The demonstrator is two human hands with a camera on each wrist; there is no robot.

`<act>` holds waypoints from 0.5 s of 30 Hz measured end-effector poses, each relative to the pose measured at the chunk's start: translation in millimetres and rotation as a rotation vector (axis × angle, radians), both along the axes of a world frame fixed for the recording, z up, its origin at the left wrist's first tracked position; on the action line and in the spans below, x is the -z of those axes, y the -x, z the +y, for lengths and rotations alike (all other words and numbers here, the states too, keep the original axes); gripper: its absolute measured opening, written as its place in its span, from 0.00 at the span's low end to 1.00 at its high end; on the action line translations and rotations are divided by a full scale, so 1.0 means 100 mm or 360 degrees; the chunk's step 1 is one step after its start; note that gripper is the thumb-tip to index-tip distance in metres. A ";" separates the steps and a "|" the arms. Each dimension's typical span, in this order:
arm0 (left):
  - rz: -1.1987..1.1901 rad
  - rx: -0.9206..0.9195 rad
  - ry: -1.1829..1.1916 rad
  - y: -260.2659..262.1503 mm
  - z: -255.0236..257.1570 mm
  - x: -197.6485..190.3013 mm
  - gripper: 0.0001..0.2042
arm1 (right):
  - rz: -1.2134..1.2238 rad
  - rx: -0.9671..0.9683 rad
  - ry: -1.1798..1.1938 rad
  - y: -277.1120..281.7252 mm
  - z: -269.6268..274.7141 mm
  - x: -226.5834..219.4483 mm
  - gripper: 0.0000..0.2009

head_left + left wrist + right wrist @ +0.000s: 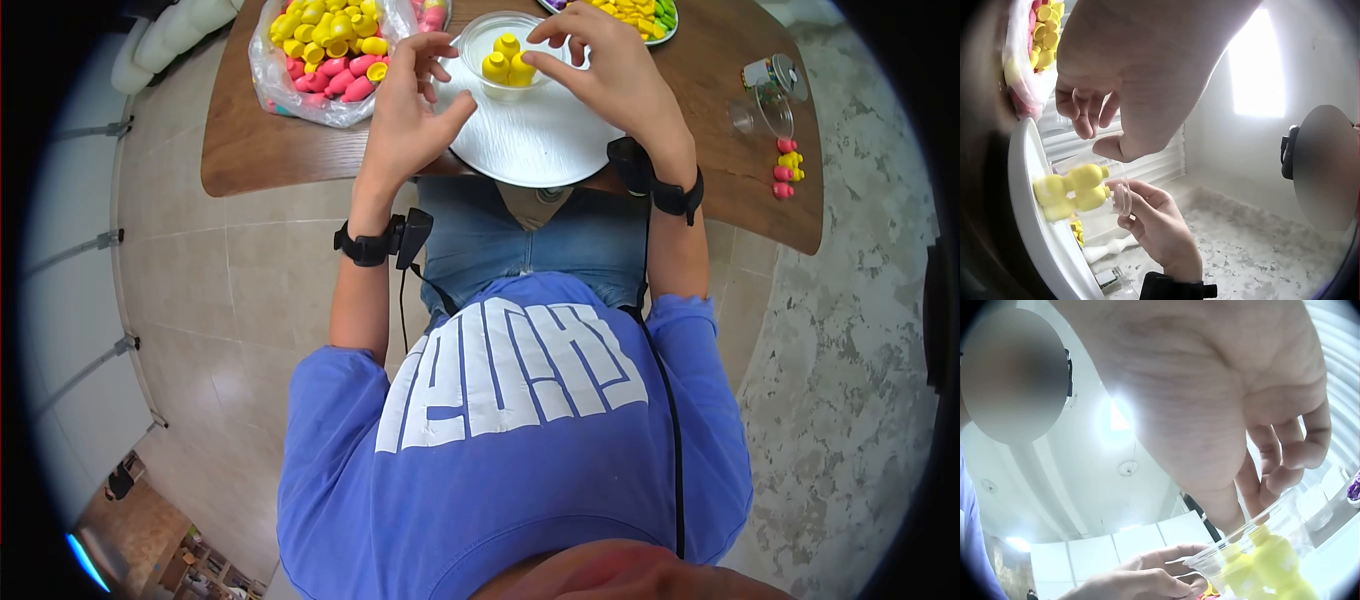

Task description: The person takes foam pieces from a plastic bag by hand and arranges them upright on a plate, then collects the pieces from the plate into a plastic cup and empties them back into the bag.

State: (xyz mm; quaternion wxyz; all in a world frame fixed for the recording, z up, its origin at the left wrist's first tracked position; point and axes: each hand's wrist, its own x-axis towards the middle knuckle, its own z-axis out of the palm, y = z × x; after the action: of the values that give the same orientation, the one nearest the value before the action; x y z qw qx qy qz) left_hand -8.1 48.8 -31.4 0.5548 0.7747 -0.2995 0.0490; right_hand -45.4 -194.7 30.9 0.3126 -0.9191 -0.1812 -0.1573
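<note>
A clear plastic cup (483, 84) stands on a round white board (540, 155) and holds three yellow bottle-shaped pieces (494, 68) with narrow necks. My right hand (625, 85) is at the cup's right side, thumb and fingertips apart, right at the rim and beside the necks of the pieces. In the left wrist view, this hand (1163, 228) overlaps the cup's rim (1124, 197). My left hand (410, 120) hovers left of the cup, holding nothing, with its fingers bent loosely and its thumb spread away. The right wrist view shows it (1141, 578) beyond the cup.
A plastic bag (345, 112) of yellow and pink pieces lies left of the board. At the back right is a plate (655, 40) of yellow and green pieces. A clear jar (775, 110) and a short row of pink and yellow pieces (787, 170) lie along the wooden table's (720, 190) right side.
</note>
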 end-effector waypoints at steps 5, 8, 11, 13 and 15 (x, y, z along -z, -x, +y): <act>-0.0147 0.0043 -0.0031 -0.03 -0.13 0.08 0.40 | 0.0202 0.0165 -0.0128 0.22 -0.02 -0.11 0.10; -0.0208 0.0035 0.0038 -0.07 -0.20 -0.01 0.44 | 0.0014 0.0045 -0.0242 0.39 -0.10 0.06 0.07; 0.0174 0.0191 0.0306 -0.02 -0.27 -0.04 0.40 | 0.0157 -0.0004 -0.0267 0.56 -0.15 0.18 0.06; 0.0020 0.0167 0.0318 -0.22 -0.29 0.29 0.45 | 0.0246 0.0025 -0.0278 0.65 -0.19 0.26 0.05; -0.0010 0.0097 0.0125 -0.20 -0.27 0.20 0.43 | 0.0284 0.0065 -0.0328 0.73 -0.26 0.36 0.05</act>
State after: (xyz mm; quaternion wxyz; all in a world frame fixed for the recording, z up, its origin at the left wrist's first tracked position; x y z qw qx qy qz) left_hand 12.3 22.1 -51.2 0.5849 0.7427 -0.3226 0.0461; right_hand -118.2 -220.4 -5.0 0.4169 -0.8960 -0.1169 -0.0990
